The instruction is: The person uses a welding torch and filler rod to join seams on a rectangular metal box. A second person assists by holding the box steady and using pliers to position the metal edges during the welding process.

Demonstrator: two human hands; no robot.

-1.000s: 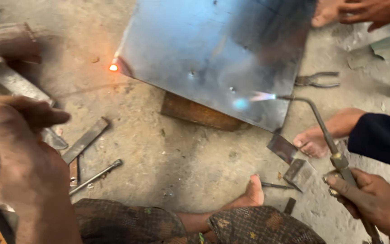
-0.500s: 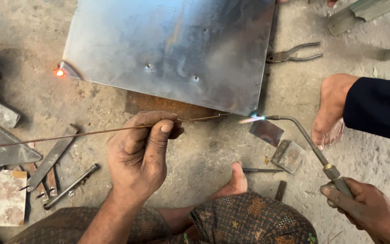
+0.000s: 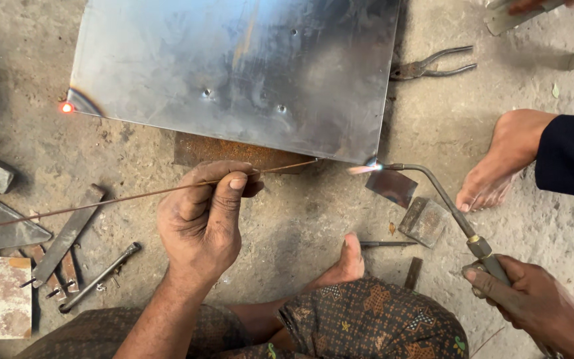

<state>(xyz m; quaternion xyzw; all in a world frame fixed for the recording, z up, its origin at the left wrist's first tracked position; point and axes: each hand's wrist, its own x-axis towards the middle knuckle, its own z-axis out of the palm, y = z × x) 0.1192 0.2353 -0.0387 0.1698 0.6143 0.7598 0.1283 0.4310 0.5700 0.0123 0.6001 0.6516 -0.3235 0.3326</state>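
Note:
A shiny metal sheet [image 3: 234, 66] lies on the dirt floor, propped on a rusty block [image 3: 234, 153]. Its left corner [image 3: 66, 107] glows orange. My left hand [image 3: 204, 219] pinches a thin filler rod [image 3: 101, 203], whose tip points at the sheet's lower right corner. My right hand [image 3: 533, 302] grips the handle of a bent-neck gas torch [image 3: 443, 196]. The torch's flame [image 3: 363, 169] touches that same corner, just right of the rod tip.
Another person's bare foot [image 3: 499, 159] and dark sleeve are at the right, close to the torch neck. Pliers [image 3: 430, 66] lie beside the sheet. Small metal scraps [image 3: 423, 221] sit under the torch. My foot [image 3: 347, 262] is below. Flat bars and a bolt [image 3: 97, 278] lie left.
My left hand came in from the left edge to the middle, bringing the rod tip near the flame. The torch flame has settled at the sheet's lower right corner.

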